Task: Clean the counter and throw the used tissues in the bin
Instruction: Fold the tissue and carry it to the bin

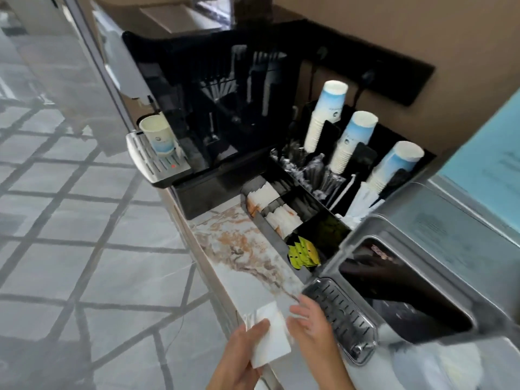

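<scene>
Tissue (270, 337) pinched in left hand (239, 358) grip (right hand (311, 323) beside).

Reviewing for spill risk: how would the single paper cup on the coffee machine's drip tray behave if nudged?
The paper cup looks thin-walled and light, so it would probably slide or tip easily. It stands upright on the slotted drip tray, narrower at its base, which suggests poor stability. Contents cannot be seen.

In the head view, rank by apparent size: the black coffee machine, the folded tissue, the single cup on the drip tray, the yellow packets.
1. Coffee machine, by far.
2. Tissue, though nearness to the camera inflates it.
3. Cup.
4. Yellow packets, close to the cup; unsure.
</scene>
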The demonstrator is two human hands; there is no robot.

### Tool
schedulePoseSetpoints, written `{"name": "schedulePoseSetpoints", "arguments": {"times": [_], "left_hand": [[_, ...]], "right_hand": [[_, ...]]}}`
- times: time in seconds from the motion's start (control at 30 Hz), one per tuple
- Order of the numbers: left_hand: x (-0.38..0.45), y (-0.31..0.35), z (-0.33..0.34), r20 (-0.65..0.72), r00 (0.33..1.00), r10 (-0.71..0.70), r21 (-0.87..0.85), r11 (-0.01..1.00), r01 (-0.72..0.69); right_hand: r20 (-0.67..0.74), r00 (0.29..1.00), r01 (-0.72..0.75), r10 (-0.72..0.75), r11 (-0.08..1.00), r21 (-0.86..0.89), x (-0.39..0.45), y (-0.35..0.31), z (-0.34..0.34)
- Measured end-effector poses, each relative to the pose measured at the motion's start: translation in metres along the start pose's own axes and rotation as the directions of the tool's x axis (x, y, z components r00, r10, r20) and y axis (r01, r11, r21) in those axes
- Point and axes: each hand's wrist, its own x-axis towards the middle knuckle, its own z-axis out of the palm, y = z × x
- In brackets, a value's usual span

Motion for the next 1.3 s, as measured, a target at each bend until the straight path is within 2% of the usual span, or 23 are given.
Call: {"name": "schedulePoseSetpoints", "arguments": {"times": [0.07,0.13,0.27,0.43,0.53,0.73,0.93,1.07,1.17,1.23,1.3], "left_hand": [[0.000,-0.001,0.005,0.000,1.000,0.013,0.089,0.996,-0.012],[-0.006,0.000,0.017,0.037,0.999,-0.029,0.179,0.984,0.022],[-0.021,0.000,0.031,0.089,0.994,-0.066,0.362,0.932,0.029],[-0.039,-0.015,0.045,0.162,0.980,-0.119,0.599,0.801,-0.002],[-0.048,-0.027,0.052,0.209,0.961,-0.181,0.651,0.759,0.001],[-0.064,-0.041,0.072,0.248,0.931,-0.267,0.582,0.810,0.077],[-0.063,-0.046,0.061,0.188,0.961,-0.205,0.638,0.769,0.039],[-0.063,-0.047,0.052,0.136,0.976,-0.171,0.649,0.760,0.043],[-0.070,-0.047,0.056,0.121,0.979,-0.162,0.633,0.773,0.050],[-0.072,-0.051,0.057,0.126,0.980,-0.155,0.600,0.798,0.050],[-0.073,-0.054,0.057,0.114,0.985,-0.133,0.594,0.804,0.040]], "right_hand": [[0.011,0.988,-0.151,0.151,0.979,0.139,-0.010,0.000,-0.012],[0.033,0.977,-0.211,0.209,0.956,0.204,-0.026,-0.001,-0.020],[-0.017,0.985,-0.164,0.169,0.970,0.177,-0.060,0.000,-0.031],[-0.165,0.974,-0.132,0.155,0.981,0.143,-0.100,0.015,-0.047],[-0.215,0.960,-0.150,0.180,0.977,0.149,-0.120,0.030,-0.056],[-0.364,0.916,-0.068,0.168,0.960,0.273,-0.144,0.049,-0.091],[-0.530,0.826,0.046,0.191,0.915,0.401,-0.151,0.048,-0.159],[-0.646,0.749,0.062,0.147,0.955,0.290,-0.144,0.049,-0.213],[-0.708,0.698,-0.021,0.103,0.992,0.123,-0.123,0.049,-0.244],[-0.714,0.695,-0.100,0.081,0.995,0.016,-0.104,0.048,-0.258],[-0.685,0.725,-0.202,0.071,0.973,-0.113,-0.085,0.046,-0.264]]}}
